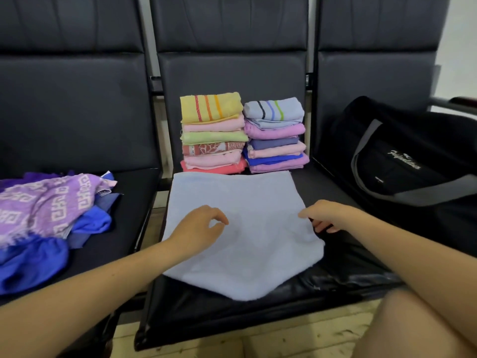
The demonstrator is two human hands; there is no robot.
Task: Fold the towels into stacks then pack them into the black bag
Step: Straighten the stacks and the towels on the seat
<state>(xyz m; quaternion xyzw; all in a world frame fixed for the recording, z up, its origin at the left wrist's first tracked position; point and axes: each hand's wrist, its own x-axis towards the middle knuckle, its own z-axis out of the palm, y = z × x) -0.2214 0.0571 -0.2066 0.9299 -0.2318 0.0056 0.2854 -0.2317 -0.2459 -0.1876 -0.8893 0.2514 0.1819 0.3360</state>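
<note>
While a pale blue towel (240,228) lies spread on the middle seat of the bench (335,288), both hands work at it.
The left hand (198,228) rests on the cloth with loosely curled fingers; the right hand (327,215) pinches its right edge. Two folded stacks (214,133) (275,135) stand behind; unfolded towels (49,218) lie left; the black bag (402,156) sits right.

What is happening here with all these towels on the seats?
A person is folding towels on a row of black seats. A light blue towel lies spread on the middle seat; the left hand hovers over it or rests on it, and the right hand holds its right edge. Behind it stand two stacks of folded towels. A pile of unfolded towels waits on the left seat, and the black bag sits on the right seat.
</note>
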